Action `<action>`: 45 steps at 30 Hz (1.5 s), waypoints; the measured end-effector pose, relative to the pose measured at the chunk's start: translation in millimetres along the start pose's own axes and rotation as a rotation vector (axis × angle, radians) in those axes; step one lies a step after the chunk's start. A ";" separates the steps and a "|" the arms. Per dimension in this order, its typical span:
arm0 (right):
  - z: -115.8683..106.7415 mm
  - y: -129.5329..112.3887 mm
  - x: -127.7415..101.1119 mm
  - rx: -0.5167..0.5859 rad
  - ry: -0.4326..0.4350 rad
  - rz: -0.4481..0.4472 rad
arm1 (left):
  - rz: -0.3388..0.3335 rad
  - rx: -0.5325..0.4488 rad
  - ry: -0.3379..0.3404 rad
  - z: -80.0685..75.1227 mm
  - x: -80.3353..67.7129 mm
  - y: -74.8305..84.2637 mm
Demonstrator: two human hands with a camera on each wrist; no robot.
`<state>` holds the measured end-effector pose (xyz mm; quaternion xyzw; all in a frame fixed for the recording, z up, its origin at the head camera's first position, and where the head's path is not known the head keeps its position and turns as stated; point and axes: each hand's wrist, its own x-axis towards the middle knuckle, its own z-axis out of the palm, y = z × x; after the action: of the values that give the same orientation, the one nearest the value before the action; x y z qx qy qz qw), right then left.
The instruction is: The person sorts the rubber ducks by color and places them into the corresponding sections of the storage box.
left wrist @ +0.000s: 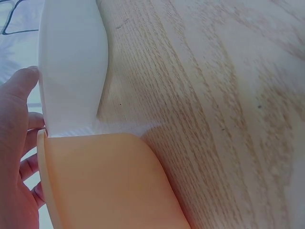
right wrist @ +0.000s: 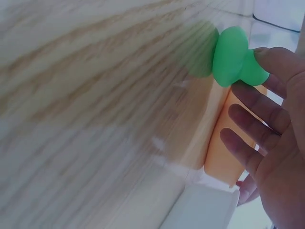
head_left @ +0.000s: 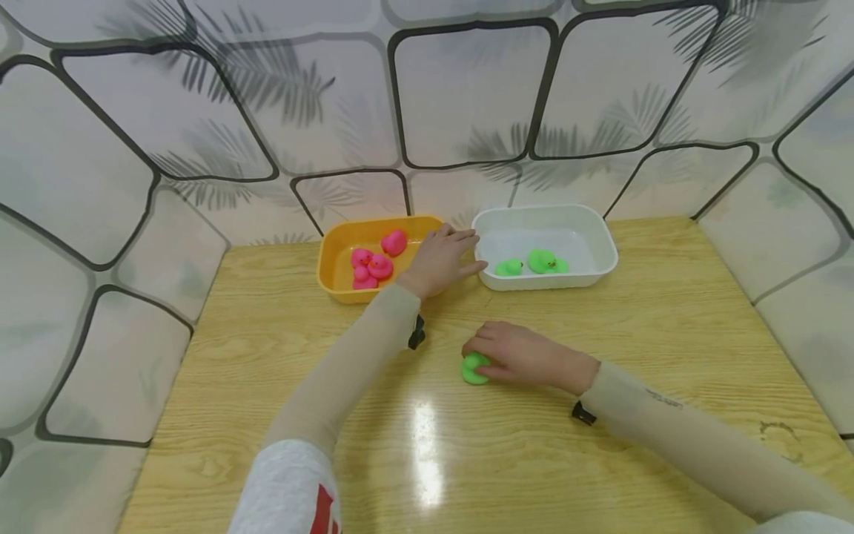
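Observation:
On the wooden table [head_left: 280, 356] my right hand [head_left: 514, 354] lies over a green rubber duck [head_left: 472, 369], fingers curled on it. The right wrist view shows that green duck [right wrist: 233, 57] under a fingertip of the right hand [right wrist: 271, 143]. My left hand [head_left: 443, 256] reaches over the right end of an orange tub [head_left: 373, 225] with fingers stretched out, holding nothing. Several pink ducks [head_left: 373, 265] sit in the orange tub. In the left wrist view the left hand [left wrist: 14, 143] is beside the orange tub [left wrist: 105, 181] and the white tub [left wrist: 71, 67].
A white tub [head_left: 554, 280] stands just right of the orange one, with green ducks [head_left: 534, 262] inside. Patterned panels [head_left: 467, 96] wall in the table at the back and both sides. Both tubs sit against the back edge.

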<state>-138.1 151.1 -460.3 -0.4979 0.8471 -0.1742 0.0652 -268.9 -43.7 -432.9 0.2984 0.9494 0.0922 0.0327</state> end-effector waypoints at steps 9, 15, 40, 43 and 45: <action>-15.6 10.2 -16.0 0.002 0.038 0.040 | -0.009 0.006 0.002 2.4 1.0 0.4; -32.0 18.4 -25.2 0.001 0.059 0.079 | -0.007 0.011 0.006 3.2 1.3 0.0; -79.4 51.5 -41.1 -0.100 0.268 0.011 | 0.013 0.013 0.022 0.1 -0.3 0.6; -86.5 55.4 -41.1 -0.105 0.268 0.029 | 0.020 0.013 0.026 1.1 -0.1 -0.3; -91.7 57.4 -40.7 -0.108 0.262 0.047 | 0.024 0.016 0.026 1.8 -0.1 -1.0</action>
<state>-191.1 232.9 -398.2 -0.4536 0.8680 -0.1901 -0.0687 -269.2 -44.3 -434.8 0.3086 0.9469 0.0887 0.0167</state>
